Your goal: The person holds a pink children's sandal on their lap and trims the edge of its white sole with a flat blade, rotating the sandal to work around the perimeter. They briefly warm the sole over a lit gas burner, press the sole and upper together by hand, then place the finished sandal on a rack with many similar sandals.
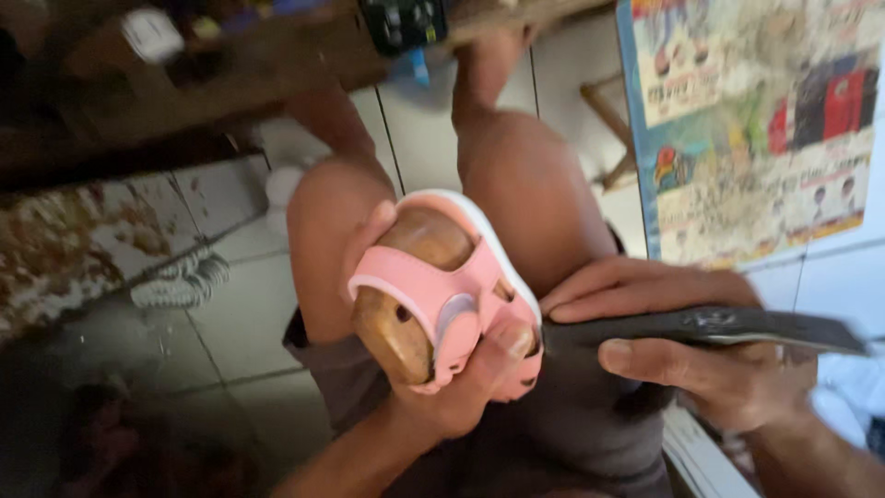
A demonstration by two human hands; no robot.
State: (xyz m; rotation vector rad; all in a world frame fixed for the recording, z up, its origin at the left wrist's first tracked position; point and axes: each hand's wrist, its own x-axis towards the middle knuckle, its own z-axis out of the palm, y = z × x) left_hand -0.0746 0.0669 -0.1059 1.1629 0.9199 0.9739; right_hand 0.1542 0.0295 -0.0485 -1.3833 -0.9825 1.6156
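Below, over bare knees (516,175), a small pink sandal (452,300) is gripped in the left hand (452,387). The sandal is made of smooth, matte pink straps with a rounded grey patch on the front strap and a thick white sole edge curving around its far side. A glossy brown wooden form (396,323), rounded like a foot, is seen filling the sandal, with its grain showing between the straps. The left hand's grip is closed around the sandal from beneath, the thumb pressed on the pink heel part and a fingertip seen at the upper left of the form.

A long, flat, dark tool (701,327) with a dull metallic surface is held in the right hand (701,369); the grip is closed on it, fingers laid along the top and the thumb under it. Its tip is set against the heel end of the sandal, at the sole edge.

Grey shorts (572,443) of soft cloth are seen beneath both hands. White floor tiles (230,314) lie below, and a printed, worn paper sheet (756,129) is seen at the right.
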